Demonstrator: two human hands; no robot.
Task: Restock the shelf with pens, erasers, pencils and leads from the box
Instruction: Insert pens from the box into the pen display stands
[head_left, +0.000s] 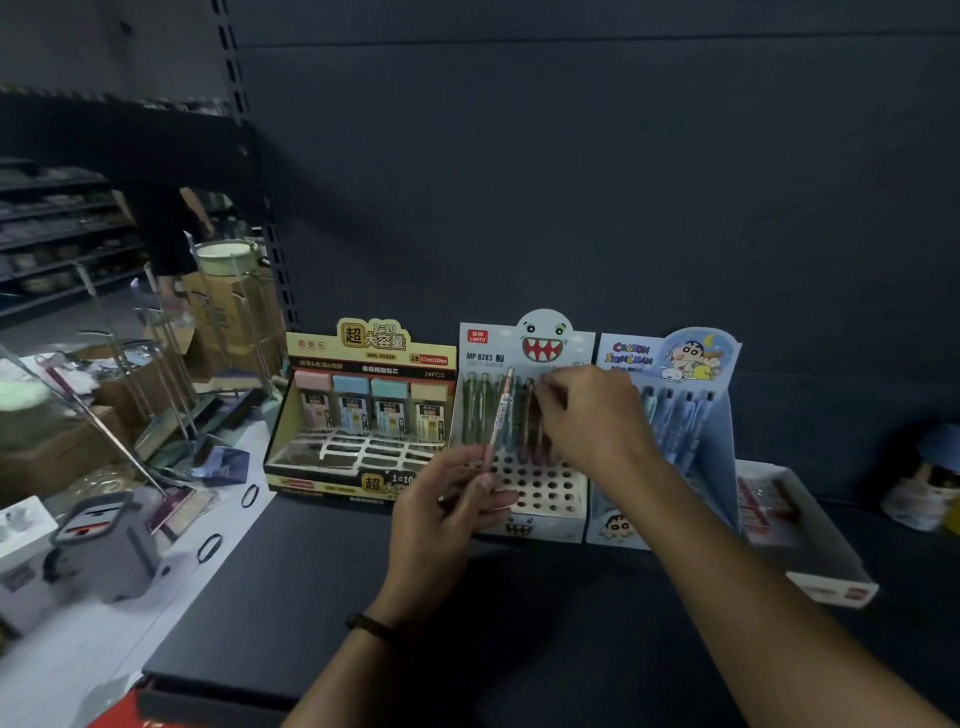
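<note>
Our left hand (441, 519), centre frame, pinches pink pencil (498, 415) upright before shark display box (530, 530). Our right hand (592, 415) curls over standing pencils (475, 405); whether it grips one, we cannot tell. Lead box (363, 358) left, pen box (675, 358) right, partly hidden by forearm. All on shelf (291, 597).

Lead display box (371, 343), yellow header: "希美乐", "超大容量", "1=10", "XML-90200", "2B", "24PCS"; front lip repeats "超", "1=10".
Pencil display box (524, 345), monster header: red tag "LANTU", "MP 8283".
Pen display box (670, 356), blue header: "CRAYON SHINCHAN".
Smaller print illegible.
</note>
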